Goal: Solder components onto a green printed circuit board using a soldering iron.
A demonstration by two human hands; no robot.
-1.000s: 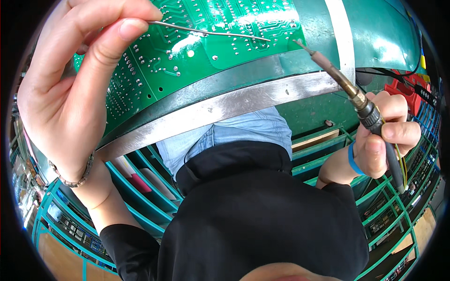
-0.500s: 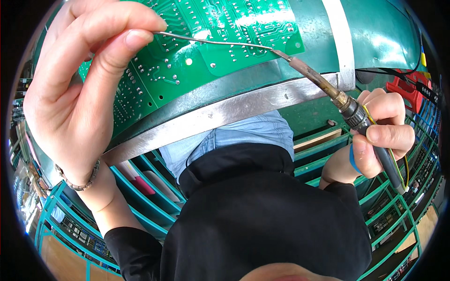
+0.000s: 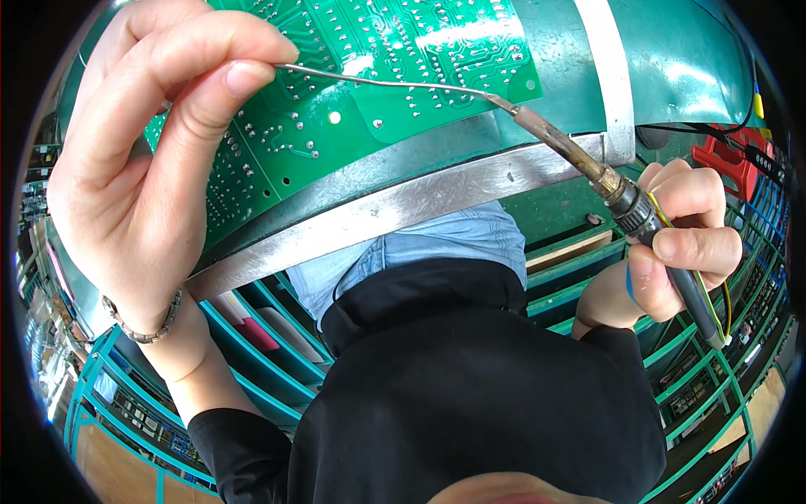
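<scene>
Thin grey wire (image 3: 378, 82) barring upper route.
Dark-handled soldering iron (image 3: 625, 200) is blocking right; room is lying over flat silver metal strip (image 3: 420, 196).

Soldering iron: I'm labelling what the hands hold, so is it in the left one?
No, the right hand grips the soldering iron, while the left hand pinches a thin metal wire.

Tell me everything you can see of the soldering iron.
The soldering iron is slim and pen-like: pointed tip, brownish, worn-looking metal barrel, brassy collar, dark, partly ribbed handle. A yellow wire runs along the handle, which the right hand grips. The iron slants toward the picture's upper left, its tip meeting the solder's end over the board; whether it touches the board is unclear.
</scene>
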